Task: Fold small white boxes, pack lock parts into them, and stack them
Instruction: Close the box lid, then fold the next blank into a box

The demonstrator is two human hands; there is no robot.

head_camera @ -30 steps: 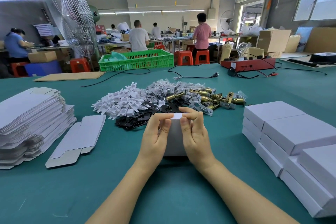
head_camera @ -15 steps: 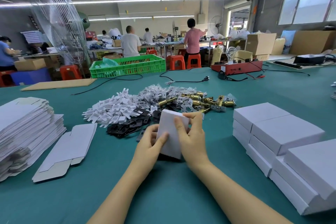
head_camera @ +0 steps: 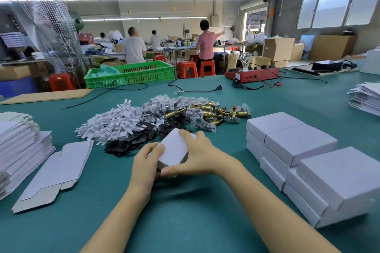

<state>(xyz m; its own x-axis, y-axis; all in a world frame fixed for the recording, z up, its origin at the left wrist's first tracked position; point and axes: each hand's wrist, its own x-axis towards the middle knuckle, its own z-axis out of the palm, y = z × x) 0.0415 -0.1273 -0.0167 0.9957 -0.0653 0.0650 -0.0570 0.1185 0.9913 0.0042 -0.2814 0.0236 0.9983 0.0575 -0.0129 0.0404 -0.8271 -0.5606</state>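
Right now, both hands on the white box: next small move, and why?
Probably carry the small white cardboard box right onto the stack of closed white boxes. It looks closed, and the left hand and right hand both grip it.

You won't find any writing to read here: the white boxes (head_camera: 300, 141) stacked on your right are blank on every face that shows, the flat box blanks (head_camera: 22, 146) on your left carry no print, and the cardboard cartons (head_camera: 278, 49) at the far benches are too small and blurred for any label or number to be made out
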